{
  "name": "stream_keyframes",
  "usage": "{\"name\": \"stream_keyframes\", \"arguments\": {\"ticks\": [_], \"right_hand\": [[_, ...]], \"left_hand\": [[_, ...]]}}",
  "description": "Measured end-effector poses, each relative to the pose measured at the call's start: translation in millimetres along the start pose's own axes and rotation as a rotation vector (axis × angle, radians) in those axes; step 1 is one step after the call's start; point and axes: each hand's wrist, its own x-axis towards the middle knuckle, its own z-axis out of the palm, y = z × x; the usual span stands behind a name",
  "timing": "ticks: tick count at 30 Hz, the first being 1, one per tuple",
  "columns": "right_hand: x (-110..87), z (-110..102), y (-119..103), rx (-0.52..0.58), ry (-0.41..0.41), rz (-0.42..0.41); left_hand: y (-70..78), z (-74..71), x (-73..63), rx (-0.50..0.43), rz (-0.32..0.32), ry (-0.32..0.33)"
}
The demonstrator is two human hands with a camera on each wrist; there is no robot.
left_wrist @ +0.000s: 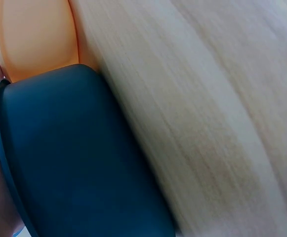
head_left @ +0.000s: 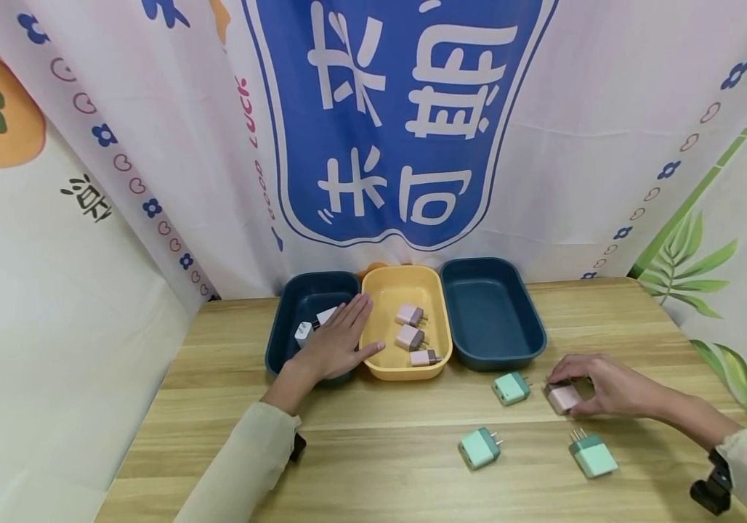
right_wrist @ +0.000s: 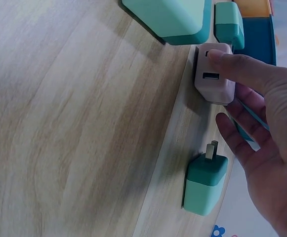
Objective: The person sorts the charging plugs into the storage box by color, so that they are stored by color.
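Note:
My right hand (head_left: 615, 388) pinches a pink charger plug (head_left: 563, 398) on the table, thumb on one side and fingers on the other. In the right wrist view the thumb lies on the pink charger plug's port face (right_wrist: 213, 89). With fingers straight, my left hand (head_left: 334, 345) lies across the rims of the left dark blue tray (head_left: 308, 287) and the yellow tray (head_left: 389, 287). White charger plugs (head_left: 304, 334) sit in that blue tray, partly hidden by the hand. Inside the yellow tray lie three pink charger plugs (head_left: 409, 338).
A second dark blue tray (head_left: 491, 312) stands right of the yellow one. Around my right hand lie three green charger plugs, one by the tray (head_left: 512, 388), one nearer the front (head_left: 479, 448) and one below the hand (head_left: 594, 456). A printed curtain (head_left: 543, 181) hangs behind the table.

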Motion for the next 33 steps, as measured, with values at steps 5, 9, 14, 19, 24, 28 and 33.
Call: {"name": "stream_keyframes", "arguments": {"ticks": [5,9,14,19,24,28,33], "right_hand": [[0.1,-0.4,-1.0,-0.004,-0.003,0.01],[0.3,-0.1,-2.9,0.002,-0.011,0.02],[1.2,-3.1,-6.0,0.039,-0.021,0.031],[3.2,-8.8,-8.4,0.062,-0.014,0.045],[6.9,-14.5,-11.8,0.087,-0.004,0.044],[11.7,-20.2,-16.5,0.114,-0.002,0.04],[17.2,-25.8,-20.9,0.124,0.01,0.037]], "left_hand": [[-0.2,0.8,0.3,-0.013,-0.004,-0.007],[-1.1,2.3,0.8,-0.009,-0.003,-0.001],[-1.7,2.9,1.5,-0.003,-0.005,-0.002],[-1.5,2.5,1.1,-0.004,-0.005,-0.004],[-1.8,2.3,0.9,-0.004,-0.004,-0.003],[-2.0,2.1,0.6,-0.004,-0.002,-0.001],[-2.2,2.1,1.1,-0.005,0.0,0.001]]}}
